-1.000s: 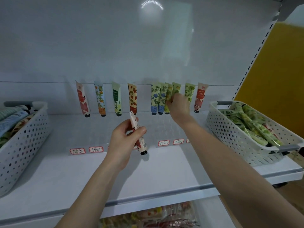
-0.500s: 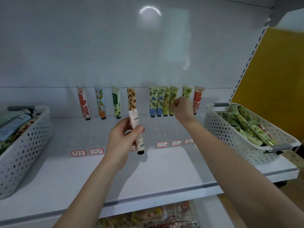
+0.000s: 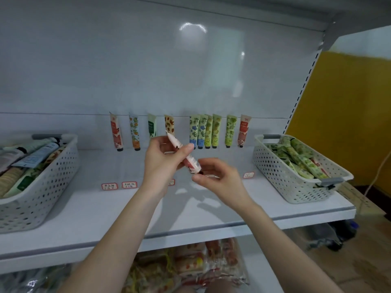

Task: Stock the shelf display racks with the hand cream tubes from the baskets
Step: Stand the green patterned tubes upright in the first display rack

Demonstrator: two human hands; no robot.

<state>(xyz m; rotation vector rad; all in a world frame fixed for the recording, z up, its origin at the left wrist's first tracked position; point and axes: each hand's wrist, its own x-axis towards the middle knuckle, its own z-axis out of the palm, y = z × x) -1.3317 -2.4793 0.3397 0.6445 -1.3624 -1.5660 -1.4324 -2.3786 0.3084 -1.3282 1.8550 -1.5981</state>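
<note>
head view is looking down at a white shelf (image 3: pixel 190 210). the left hand (image 3: pixel 163 166) is gripping a pink tube (image 3: pixel 184 155) in front of the shelf's middle, with fingers and thumb curling round its upper half. the tube is tilting, its crimped end pointing up and left and its black cap (image 3: pixel 200 171) pointing down and right. the right hand (image 3: pixel 222 180) is hovering just beside that cap with its fingers loosely curling, and thumb and forefinger tip are sitting either side of the cap end. i cannot tell whether they are touching it.

a row of tubes (image 3: pixel 215 131) is standing cap-down along the back of the shelf, four spaced out on the left and six bunching closer on the right. the held tube is partly covering one of them. the left basket (image 3: pixel 42 187) is sitting at the shelf's left end, holding mixed tubes lying flat. the right basket (image 3: pixel 285 180) is sitting at the right end, holding green tubes (image 3: pixel 300 157). small price labels (image 3: pixel 109 186) are sticking to the shelf in front of the row. snack packs (image 3: pixel 190 265) are lying on the level below.
</note>
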